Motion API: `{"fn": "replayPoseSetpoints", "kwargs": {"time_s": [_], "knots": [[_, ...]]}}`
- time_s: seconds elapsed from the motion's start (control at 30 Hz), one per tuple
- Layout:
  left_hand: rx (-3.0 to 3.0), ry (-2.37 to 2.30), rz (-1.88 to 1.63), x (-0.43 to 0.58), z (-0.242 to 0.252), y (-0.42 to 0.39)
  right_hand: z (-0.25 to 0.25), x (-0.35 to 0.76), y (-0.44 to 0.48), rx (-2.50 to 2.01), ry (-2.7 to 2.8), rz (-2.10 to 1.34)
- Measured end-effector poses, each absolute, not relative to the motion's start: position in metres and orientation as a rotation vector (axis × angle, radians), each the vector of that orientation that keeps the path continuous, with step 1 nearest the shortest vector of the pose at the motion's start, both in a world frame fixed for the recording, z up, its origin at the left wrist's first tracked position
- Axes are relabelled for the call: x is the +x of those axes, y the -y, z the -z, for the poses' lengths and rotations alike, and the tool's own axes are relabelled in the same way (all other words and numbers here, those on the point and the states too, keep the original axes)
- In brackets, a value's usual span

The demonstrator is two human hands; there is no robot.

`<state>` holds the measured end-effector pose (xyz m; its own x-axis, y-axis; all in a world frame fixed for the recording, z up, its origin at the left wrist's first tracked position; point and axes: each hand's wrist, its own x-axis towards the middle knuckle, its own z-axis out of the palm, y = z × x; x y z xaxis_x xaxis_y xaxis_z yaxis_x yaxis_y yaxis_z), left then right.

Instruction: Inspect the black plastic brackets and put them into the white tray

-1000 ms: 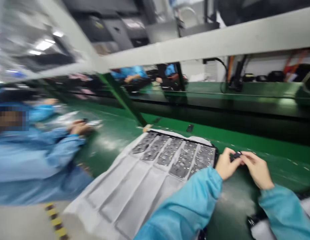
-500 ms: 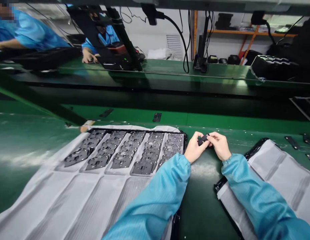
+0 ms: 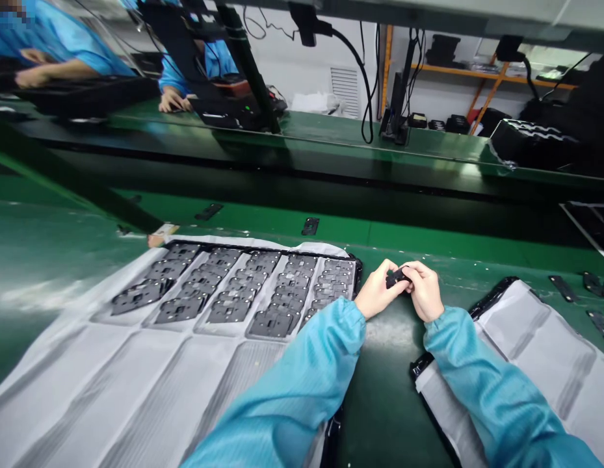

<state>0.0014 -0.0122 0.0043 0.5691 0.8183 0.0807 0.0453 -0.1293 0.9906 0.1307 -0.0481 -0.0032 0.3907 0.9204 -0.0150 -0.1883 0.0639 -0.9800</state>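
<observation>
A small flat black plastic part (image 3: 395, 278) is pinched between both my hands, above the green bench. My left hand (image 3: 377, 290) grips its left side with thumb and finger. On its right side, the thumb and fingers of my right hand (image 3: 423, 289) are closed on it; they cover much of the part. Left of my hands lies a tray (image 3: 218, 364) lined with white sheet. Its far compartments hold overlapping rows of similar black parts (image 3: 231, 309). My left sleeve hides some of the rightmost compartments.
To the right lies a second lined tray (image 3: 521, 325). Loose black parts (image 3: 561, 288) lie beyond it, and another part (image 3: 310, 226) rests on the green strip ahead. A green post (image 3: 97, 185) slants at left. Two people in blue work across the bench.
The view has shifted slightly. Both hands still hold the black part, with the right fingers moved further over it. At far left, a co-worker's hands have come into view.
</observation>
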Motion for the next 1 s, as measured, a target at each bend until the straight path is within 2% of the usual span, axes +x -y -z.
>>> {"fn": "replayPoseSetpoints", "kwargs": {"time_s": [0.1, 0.3, 0.6, 1.0], "knots": [[1.357, -0.723, -0.786, 0.004, -0.001, 0.010, 0.005, 0.127, 0.047, -1.245, 0.730, -0.859], [1.018, -0.778, -1.015, 0.002, -0.004, -0.002, 0.005, 0.122, 0.048, -1.268, 0.785, -0.748], [0.998, -0.906, -1.128, -0.002, -0.005, -0.006, -0.001, 0.115, 0.053, -1.292, 0.923, -0.785], [0.909, -0.852, -1.132, -0.002, -0.010, -0.004, -0.004, 0.109, 0.056, -1.286, 0.939, -0.857]]}}
